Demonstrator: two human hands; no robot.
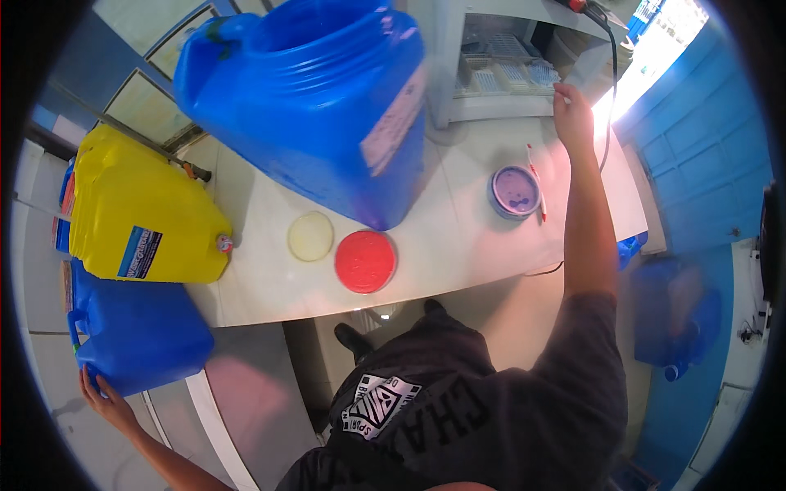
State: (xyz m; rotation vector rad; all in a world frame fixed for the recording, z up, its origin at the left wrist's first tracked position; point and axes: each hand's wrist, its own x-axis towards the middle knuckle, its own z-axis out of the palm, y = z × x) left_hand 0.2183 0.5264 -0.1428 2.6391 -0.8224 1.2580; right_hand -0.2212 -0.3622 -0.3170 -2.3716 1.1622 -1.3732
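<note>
- And down at the far left, the left hand (110,405) is right at the lower corner of a blue jerrycan (147,331), fingers a little apart against its edge; whether they grip, I cannot tell.
- That jerrycan sits off the left end of the pale worktop (458,245), just below a bulky yellow container (139,213) in this view, its handle toward the left.
- The yellow one leans into the scene with a dark blue label (140,253) low on its side and a small round fitting (223,243) near its corner.
- Over to the right hand (573,119), arm stretched long across the worktop, up at the front edge of a pale cabinet (491,110)! Its fingers are bent in close together; whether anything is clamped between them, I cannot tell.
- Inside that cabinet, clear trays (508,74) stand side by side.
- Centre stage, a huge blue drum (319,123), its wide threaded mouth uncovered, a pale label (395,123) on its side.
- Just in front of it, a pale yellow disc (310,236) and a red lid (365,261) lie side by side.
- Further right, a round tub (515,192) shows purple inside, a slim red-and-white stick (536,182) lying just beside it.
</note>
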